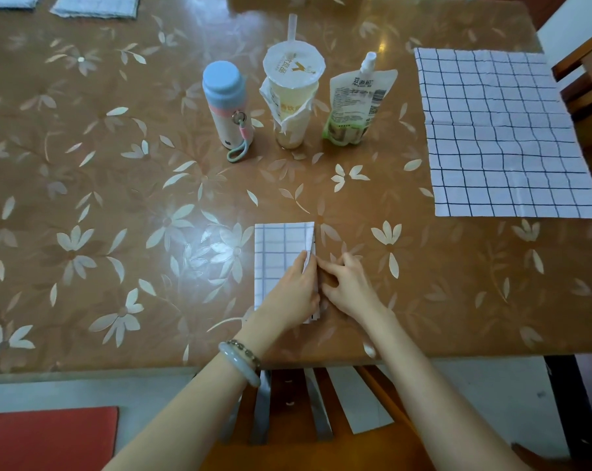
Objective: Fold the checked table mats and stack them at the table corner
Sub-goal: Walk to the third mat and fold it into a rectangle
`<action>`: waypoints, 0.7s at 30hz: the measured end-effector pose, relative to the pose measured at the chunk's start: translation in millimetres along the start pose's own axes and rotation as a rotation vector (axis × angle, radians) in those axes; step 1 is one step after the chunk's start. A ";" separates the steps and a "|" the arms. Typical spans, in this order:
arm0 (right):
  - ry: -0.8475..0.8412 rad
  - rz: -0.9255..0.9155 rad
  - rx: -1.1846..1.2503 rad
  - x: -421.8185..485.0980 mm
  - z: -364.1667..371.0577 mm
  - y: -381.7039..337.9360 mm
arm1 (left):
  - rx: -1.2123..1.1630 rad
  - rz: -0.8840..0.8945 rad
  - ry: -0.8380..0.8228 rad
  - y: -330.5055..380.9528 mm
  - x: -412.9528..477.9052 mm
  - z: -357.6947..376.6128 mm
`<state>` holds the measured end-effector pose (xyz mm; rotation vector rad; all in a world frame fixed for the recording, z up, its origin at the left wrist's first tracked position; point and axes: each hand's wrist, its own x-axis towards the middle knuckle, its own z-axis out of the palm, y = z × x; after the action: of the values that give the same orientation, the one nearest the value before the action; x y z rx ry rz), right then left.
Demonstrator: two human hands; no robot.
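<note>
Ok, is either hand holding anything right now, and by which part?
The folded checked mat, at its right edge: the left hand presses down on top, and the right hand seems to pinch the edge layers.

You have bright, even light. A broad white glare lies on the glossy table [84,198] just left of centre and washes out the flower pattern there; a smaller glint shows toward the upper right. Your left hand [288,294] and right hand [347,288] cast only faint, soft shadows. The wide lens bows the table's near edge and curves the open mat [502,130] at right. The corners look soft.
</note>
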<state>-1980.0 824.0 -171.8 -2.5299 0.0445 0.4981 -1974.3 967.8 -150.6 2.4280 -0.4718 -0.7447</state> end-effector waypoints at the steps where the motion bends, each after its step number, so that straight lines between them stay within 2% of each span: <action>1: 0.002 -0.006 -0.005 -0.6 0.0 -0.5 | -0.009 -0.007 -0.014 -0.9 0.3 1.1; 5: -0.023 -0.019 -0.041 -1.1 0.8 0.6 | -0.131 -0.007 -0.066 -7.4 -4.0 2.2; 8: -0.063 0.043 0.046 -0.7 1.8 2.7 | -0.260 -0.039 0.094 -17.6 -14.8 -7.3; 9: -0.010 0.070 0.143 -0.8 0.2 2.6 | -0.215 -0.063 0.211 -24.2 -17.7 -11.6; 11: 0.243 0.046 0.246 0.0 -3.7 0.0 | 0.008 -0.068 0.439 -42.6 -19.7 -18.9; 13: 0.424 -0.067 0.115 5.6 -2.3 -6.7 | 0.203 -0.060 0.476 -61.7 -13.0 -20.6; 14: 0.423 -0.132 0.034 10.4 0.7 -13.3 | 0.272 -0.063 0.443 -68.0 -7.7 -19.9; 17: 0.215 -0.274 -0.203 26.8 21.1 -30.9 | 0.441 -0.059 0.345 -77.6 9.9 -11.2; 21: 0.089 -0.256 -0.436 42.7 42.1 -31.0 | 0.527 -0.076 0.277 -86.7 20.1 1.3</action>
<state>-1950.5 875.5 -203.8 -2.9219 -0.3906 0.3163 -1945.1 1025.9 -211.2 2.9958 -0.5153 -0.3240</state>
